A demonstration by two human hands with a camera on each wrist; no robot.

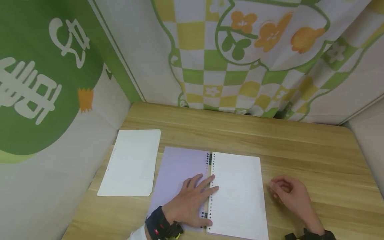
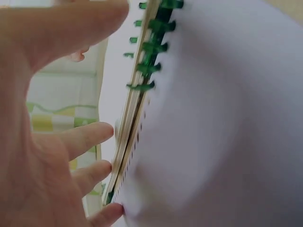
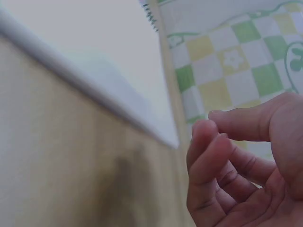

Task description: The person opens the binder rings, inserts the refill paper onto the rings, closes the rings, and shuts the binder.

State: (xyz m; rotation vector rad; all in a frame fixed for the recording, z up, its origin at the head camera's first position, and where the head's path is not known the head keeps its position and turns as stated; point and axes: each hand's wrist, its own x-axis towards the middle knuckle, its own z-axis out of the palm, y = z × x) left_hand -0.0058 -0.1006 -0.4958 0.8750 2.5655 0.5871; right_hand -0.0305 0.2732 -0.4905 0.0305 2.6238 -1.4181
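Note:
A loose-leaf binder lies open in the head view, its purple cover (image 1: 180,163) on the left and a stack of white lined paper (image 1: 237,193) on the right. Green rings (image 2: 154,47) run through the punched holes at one end, seen in the left wrist view. My left hand (image 1: 192,201) spreads across the spine, fingertips and thumb resting on the punched edge of the pages. Beside the binder's right edge, my right hand (image 1: 291,193) hovers over the table with fingers loosely curled. Nothing shows between its fingers (image 3: 208,161).
A separate stack of white punched sheets (image 1: 130,163) lies left of the binder. Underneath is a wood-grain table (image 1: 315,146). A patterned curtain (image 1: 222,73) hangs along its back edge, and a green and white panel (image 1: 99,140) stands at the left.

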